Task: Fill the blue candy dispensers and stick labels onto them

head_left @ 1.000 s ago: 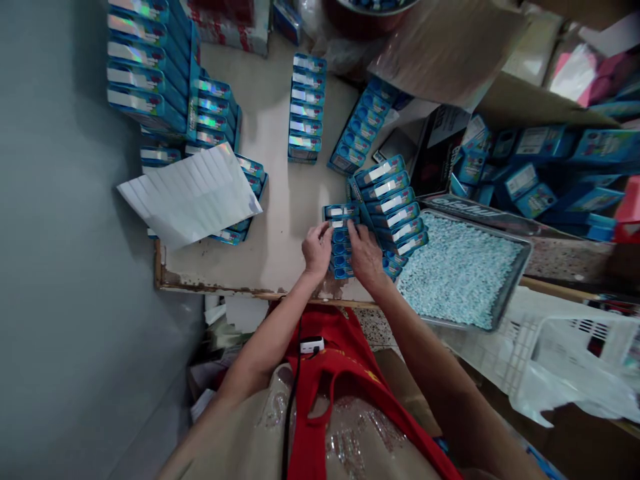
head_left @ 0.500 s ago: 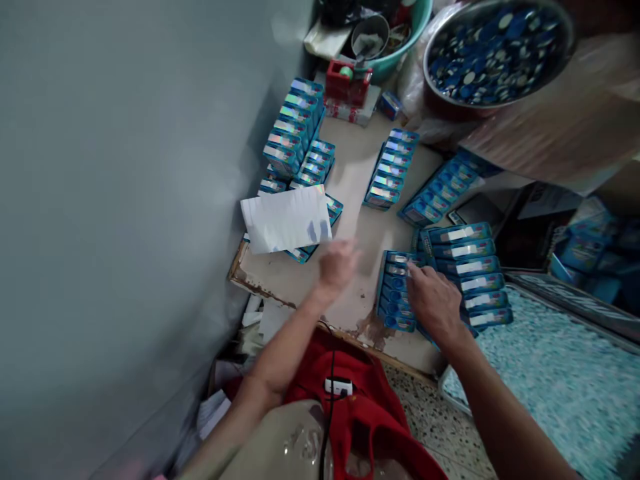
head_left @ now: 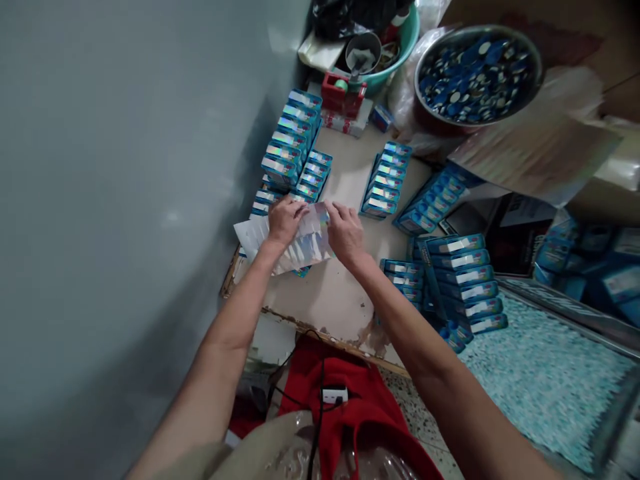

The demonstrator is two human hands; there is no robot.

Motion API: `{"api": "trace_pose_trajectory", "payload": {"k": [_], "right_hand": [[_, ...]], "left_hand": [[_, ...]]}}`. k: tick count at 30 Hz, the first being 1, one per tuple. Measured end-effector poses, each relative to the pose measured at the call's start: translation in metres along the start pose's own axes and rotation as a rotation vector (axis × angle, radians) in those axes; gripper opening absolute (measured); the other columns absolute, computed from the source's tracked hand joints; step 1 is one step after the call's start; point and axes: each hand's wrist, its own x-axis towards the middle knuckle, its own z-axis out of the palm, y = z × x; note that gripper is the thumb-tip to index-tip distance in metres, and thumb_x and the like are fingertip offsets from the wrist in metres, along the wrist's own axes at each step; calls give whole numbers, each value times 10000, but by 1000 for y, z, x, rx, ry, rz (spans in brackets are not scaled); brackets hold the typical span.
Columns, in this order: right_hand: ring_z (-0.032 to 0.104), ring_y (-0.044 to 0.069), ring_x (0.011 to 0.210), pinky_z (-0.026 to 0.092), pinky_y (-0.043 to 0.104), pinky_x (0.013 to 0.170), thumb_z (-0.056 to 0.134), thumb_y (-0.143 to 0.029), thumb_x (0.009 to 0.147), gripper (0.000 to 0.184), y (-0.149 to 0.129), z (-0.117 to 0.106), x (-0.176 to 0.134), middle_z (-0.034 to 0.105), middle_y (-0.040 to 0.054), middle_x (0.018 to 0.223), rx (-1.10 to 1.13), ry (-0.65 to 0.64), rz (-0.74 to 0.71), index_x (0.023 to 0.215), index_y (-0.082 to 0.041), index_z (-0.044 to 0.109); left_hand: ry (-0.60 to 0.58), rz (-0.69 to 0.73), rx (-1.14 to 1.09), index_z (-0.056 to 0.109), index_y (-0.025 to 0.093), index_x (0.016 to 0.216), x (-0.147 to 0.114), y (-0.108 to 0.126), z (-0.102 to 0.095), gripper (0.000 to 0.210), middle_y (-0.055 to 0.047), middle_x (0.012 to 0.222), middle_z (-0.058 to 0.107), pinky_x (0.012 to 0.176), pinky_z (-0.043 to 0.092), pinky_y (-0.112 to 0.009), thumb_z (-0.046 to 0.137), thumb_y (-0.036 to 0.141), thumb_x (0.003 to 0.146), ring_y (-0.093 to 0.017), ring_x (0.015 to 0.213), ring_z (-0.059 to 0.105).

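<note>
A white sticker sheet (head_left: 303, 250) with shiny silvery strips lies tilted over some small blue boxes at the table's left side. My left hand (head_left: 285, 221) is closed at the sheet's upper edge. At its upper right corner, my right hand (head_left: 346, 232) pinches the sheet between bent fingers. Just behind my left hand stands a row of blue boxes (head_left: 314, 175) with shiny strips on their tops. A taller stack of similar blue boxes (head_left: 285, 143) rises against the wall. The sheet partly covers the boxes beneath it.
Another row of blue boxes (head_left: 387, 180) stands mid-table, with more blue boxes (head_left: 465, 280) at the right. A red tape dispenser (head_left: 343, 93) is at the back. A metal bowl (head_left: 417, 87) of blue and white pieces and a tray of turquoise bits (head_left: 545, 380) flank the right side.
My right hand has left the boxes at the right and come over to the sheet. My left hand has moved up and away from me onto the sheet's upper edge.
</note>
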Motion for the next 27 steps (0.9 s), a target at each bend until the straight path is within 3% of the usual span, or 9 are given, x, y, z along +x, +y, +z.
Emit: {"api": "trace_pose_trajectory", "payload": {"k": [5,11,15,19,22,24,27], "right_hand": [[523,307,1142,404,434,1011,399,-173,1037,504,6,7,18,662,175,1339,-95,-82,-97,1516,-174,555],[543,300,1238,382,442,1069,403,-158,1043,477,15,15,3,602,176,1491,-69,-119,-146,1486,-154,579],[583,272,1194,413,423,1056,468,-173,1022,330,13,22,-10,677,142,1388,82,4,-57,1235,-176,720],[625,250,1039,472,391,959,584,-254,971,162,3,10,-36,743,87,1055,358,217,116,916,-229,735],[620,215,884,487,353,858,624,-306,942,162,-3,-15,-65,706,42,867,573,287,303,843,-227,725],[608,194,818,486,334,809,661,-341,914,166,-5,-33,-84,702,30,837,705,293,421,839,-213,735],[607,180,797,487,319,785,716,-391,864,197,-3,-57,-111,711,27,840,839,257,565,847,-198,750]], "left_hand": [[-75,-27,-160,800,245,774,9,-5,-5,130,-64,835,719,794,455,-325,732,297,872,-234,808,621],[-187,-69,-166,764,229,671,15,-10,-3,178,-49,764,702,730,425,-320,759,257,847,-211,712,587],[-139,-57,-89,744,227,681,14,-8,2,183,-59,810,694,786,428,-355,762,264,860,-228,770,599],[-13,23,47,756,215,814,10,1,0,170,-100,968,706,992,407,-458,746,351,914,-288,1000,600],[103,96,38,776,218,993,-13,18,-2,274,-137,1117,705,1096,375,-510,693,476,948,-325,1155,571],[141,52,-77,768,218,1018,-41,34,2,381,-130,1087,722,1070,437,-478,604,559,983,-302,1117,616],[36,-89,-357,745,189,1066,-86,54,20,567,-119,1057,757,961,540,-402,422,654,1030,-253,1031,702]]}}
